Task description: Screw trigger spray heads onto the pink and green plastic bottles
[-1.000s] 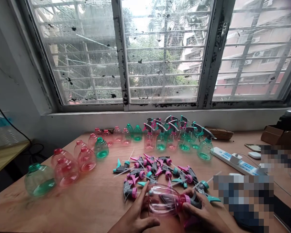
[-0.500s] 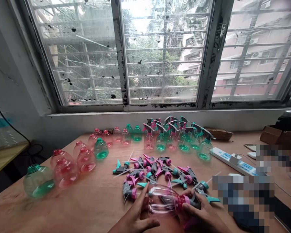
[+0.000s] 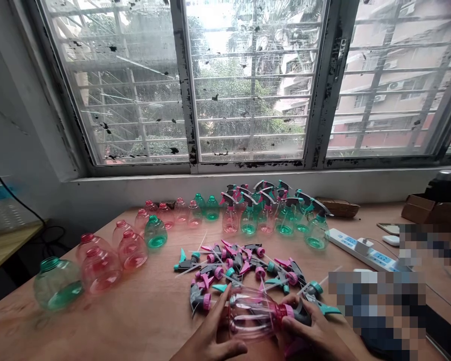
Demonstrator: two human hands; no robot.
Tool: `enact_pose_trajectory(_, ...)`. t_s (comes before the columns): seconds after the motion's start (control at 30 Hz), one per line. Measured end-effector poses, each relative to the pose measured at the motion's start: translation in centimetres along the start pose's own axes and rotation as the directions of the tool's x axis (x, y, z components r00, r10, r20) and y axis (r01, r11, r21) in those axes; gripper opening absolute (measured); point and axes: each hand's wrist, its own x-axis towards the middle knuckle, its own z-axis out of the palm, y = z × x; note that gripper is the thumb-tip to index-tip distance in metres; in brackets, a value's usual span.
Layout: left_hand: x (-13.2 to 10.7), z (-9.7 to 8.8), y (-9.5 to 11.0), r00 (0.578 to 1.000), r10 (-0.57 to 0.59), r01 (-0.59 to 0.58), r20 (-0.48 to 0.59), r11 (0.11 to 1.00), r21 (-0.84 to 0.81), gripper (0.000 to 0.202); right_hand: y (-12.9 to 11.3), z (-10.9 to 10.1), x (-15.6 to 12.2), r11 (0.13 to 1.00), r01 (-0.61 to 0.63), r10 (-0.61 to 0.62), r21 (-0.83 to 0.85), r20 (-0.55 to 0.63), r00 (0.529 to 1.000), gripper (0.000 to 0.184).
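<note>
A clear pink bottle (image 3: 251, 313) lies on its side between my hands, low at the bottom middle of the view. My left hand (image 3: 210, 333) wraps round its body, fingers over the top and thumb below. My right hand (image 3: 311, 333) is closed on the grey spray head (image 3: 298, 312) at the bottle's pink collar, with a pink trigger showing under the fingers. Just beyond my hands lies a heap of loose spray heads (image 3: 240, 263), grey with pink or teal parts and thin white tubes.
Open pink and green bottles (image 3: 97, 263) line the wooden table (image 3: 135, 311) at the left. Bottles with spray heads fitted (image 3: 274, 213) stand by the window sill. A white power strip (image 3: 361, 245) and a cardboard box (image 3: 424, 210) sit at the right.
My hands and the bottle hold nearly the same place. The view has shifted slightly, so the table's objects sit a little further left.
</note>
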Motion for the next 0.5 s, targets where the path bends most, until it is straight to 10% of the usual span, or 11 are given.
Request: enact_pose_trajectory(0.5, 0.1, 0.0, 0.1, 1.000, -0.021, 0.020, 0.011, 1.000, 0.013, 0.117, -0.1, 0.2, -0.1, 0.999, -0.016, 0.017, 0.052, -0.026, 1.000, 0.039)
